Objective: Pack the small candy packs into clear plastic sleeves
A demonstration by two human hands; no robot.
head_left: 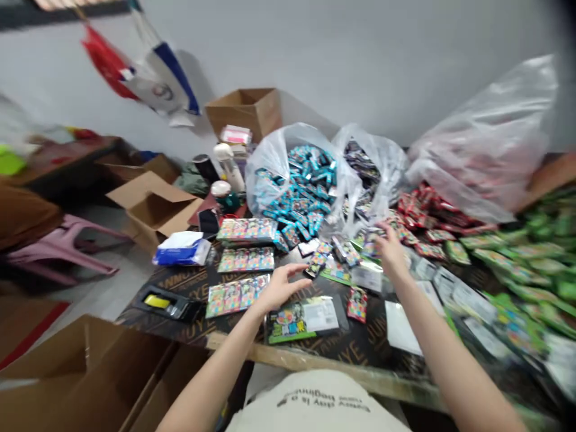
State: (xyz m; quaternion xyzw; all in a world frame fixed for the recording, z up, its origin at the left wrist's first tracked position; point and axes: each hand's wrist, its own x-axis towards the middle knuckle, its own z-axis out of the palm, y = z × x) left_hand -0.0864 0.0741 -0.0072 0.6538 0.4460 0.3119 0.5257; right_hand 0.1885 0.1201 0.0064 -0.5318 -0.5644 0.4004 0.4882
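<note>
My left hand (281,287) hovers over the dark table (193,327) with its fingers loosely spread, nothing in it, just left of a small colourful packet (316,264). A green-edged flat bag (306,317) lies right below that hand. My right hand (390,247) reaches further back to small packets (369,243) at the foot of a clear plastic bag (369,162). Its fingers are blurred, so I cannot make out whether they grip anything. Three rows of colourful packets (245,259) lie to the left of my left hand.
A clear bag of blue packets (297,186) stands at the back centre, red packets (427,216) and green packets (531,252) spread right. Open cardboard boxes (157,207) and a pink chair (67,243) are on the left. A tape dispenser (164,303) sits near the table corner.
</note>
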